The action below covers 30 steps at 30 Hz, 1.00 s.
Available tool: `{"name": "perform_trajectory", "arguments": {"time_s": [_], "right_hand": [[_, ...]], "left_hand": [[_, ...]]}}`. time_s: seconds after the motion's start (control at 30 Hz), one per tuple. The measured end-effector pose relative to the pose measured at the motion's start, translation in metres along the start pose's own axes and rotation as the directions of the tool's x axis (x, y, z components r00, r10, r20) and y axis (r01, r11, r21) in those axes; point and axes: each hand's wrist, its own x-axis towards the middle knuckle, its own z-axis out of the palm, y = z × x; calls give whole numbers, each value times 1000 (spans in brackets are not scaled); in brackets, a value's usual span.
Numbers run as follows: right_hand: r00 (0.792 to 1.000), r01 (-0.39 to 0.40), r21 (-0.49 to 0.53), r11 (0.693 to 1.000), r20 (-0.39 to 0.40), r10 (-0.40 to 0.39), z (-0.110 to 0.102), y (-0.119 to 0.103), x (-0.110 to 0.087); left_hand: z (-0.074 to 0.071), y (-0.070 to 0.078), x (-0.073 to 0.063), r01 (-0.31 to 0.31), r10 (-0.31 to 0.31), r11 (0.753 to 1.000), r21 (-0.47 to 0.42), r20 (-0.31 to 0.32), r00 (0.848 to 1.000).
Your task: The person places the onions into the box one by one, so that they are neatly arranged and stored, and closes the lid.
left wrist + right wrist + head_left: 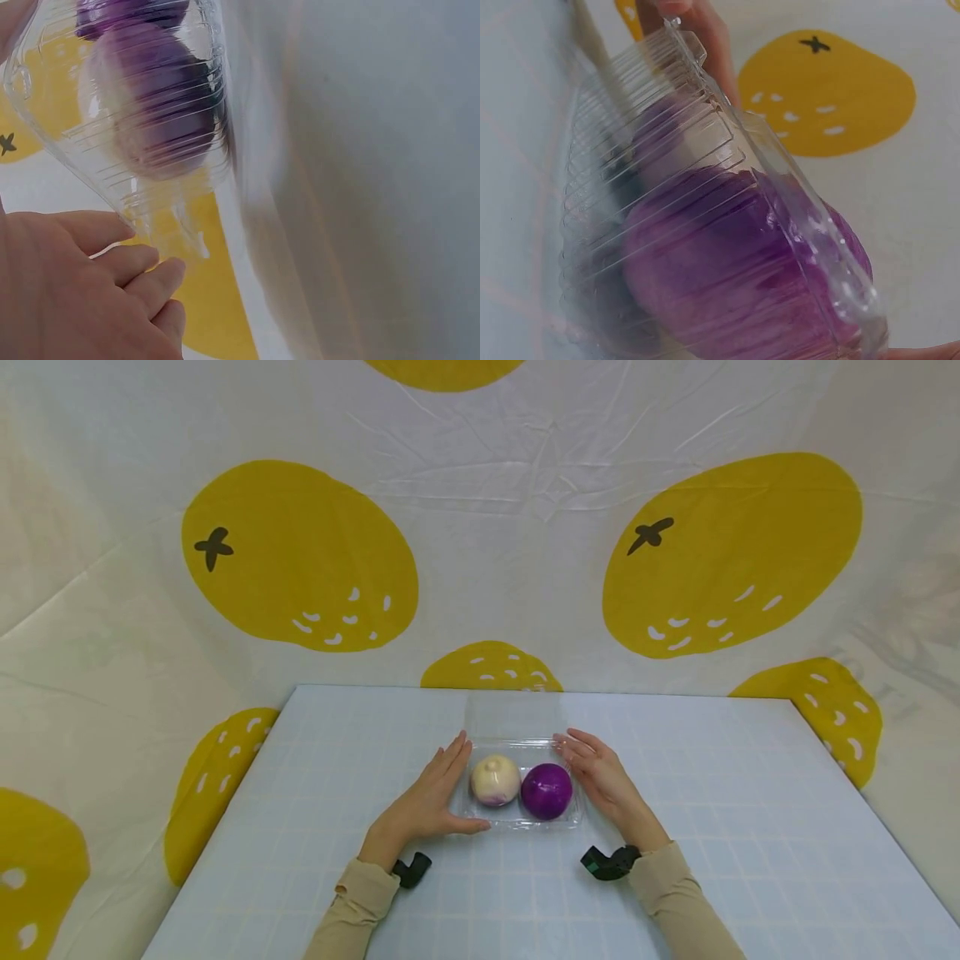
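A clear plastic clamshell box [521, 825] sits on the table with its lid [512, 714] folded open toward the back. Inside, a pale, purple-tinged onion [495, 780] is on the left and a shiny purple onion [547, 792] on the right. My left hand [431, 793] lies along the box's left side, fingers straight and thumb out toward its front edge. On the other side, my right hand [607, 781] has its fingertips right at the back right corner, fingers loosely bent. In the left wrist view, the fingertips [171, 274] are beside the box's ribbed wall.
The table [750, 827] has a pale blue checked cover. Behind it hangs a white cloth [510, 543] printed with yellow fruit. A black wrist camera mount is on each wrist, the left one [412, 870] and the right one [609, 863].
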Motion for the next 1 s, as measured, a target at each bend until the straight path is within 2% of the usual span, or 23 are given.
{"name": "perform_trajectory", "arguments": {"time_s": [0.33,0.63,0.8,1.0], "right_hand": [[998,58,80,995,-15,-57,2,2,2],[994,112,46,993,-5,-111,1,4,3],[994,101,36,994,-42,-100,3,3,4],[992,115,19,993,-47,-114,2,3,3]], "left_hand": [[-1,3,-2,47,-46,997,-64,22,999],[-2,3,-1,64,-63,989,-132,12,998],[-4,5,0,18,-31,974,-227,-53,998],[-8,8,2,-37,-12,933,-358,-135,991]]}}
